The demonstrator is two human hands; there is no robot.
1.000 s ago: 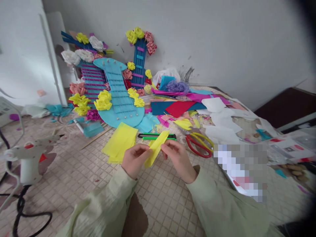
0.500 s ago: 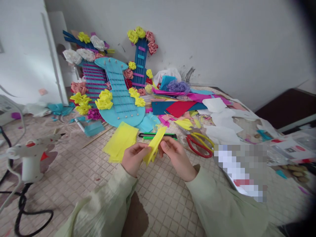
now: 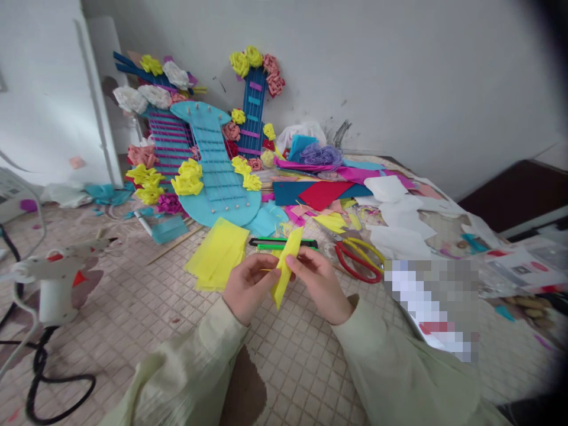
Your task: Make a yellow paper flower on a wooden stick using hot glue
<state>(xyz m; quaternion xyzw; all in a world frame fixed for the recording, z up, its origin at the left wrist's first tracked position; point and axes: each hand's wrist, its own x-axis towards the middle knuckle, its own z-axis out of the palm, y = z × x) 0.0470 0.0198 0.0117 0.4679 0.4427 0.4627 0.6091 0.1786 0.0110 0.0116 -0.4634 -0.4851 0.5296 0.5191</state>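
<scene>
A narrow folded strip of yellow crepe paper [image 3: 290,248] is pinched between both hands over the table. My left hand [image 3: 249,287] is closed on its left edge, thumb on top. From the other side my right hand [image 3: 323,283] grips it, with the thumb pressed on its face. Just left of my hands lies a stack of yellow paper sheets [image 3: 217,251]. Behind the strip rests a green and black utility knife [image 3: 261,242], partly covered by my hands and the strip. Scissors with red and yellow handles [image 3: 357,260] lie to the right.
A hot glue gun [image 3: 55,284] with a black cord stands at left. Craft guitars, one light blue [image 3: 219,171], lean at the back with paper flowers. Coloured sheets [image 3: 328,194], purple yarn [image 3: 322,155] and white scraps [image 3: 399,207] cover the back right. A blurred-out object [image 3: 435,313] sits at right.
The yellow strip has shifted slightly right and toward me. My right thumb now presses on it, where before the right fingers were beside its edge. The left hand moved slightly right.
</scene>
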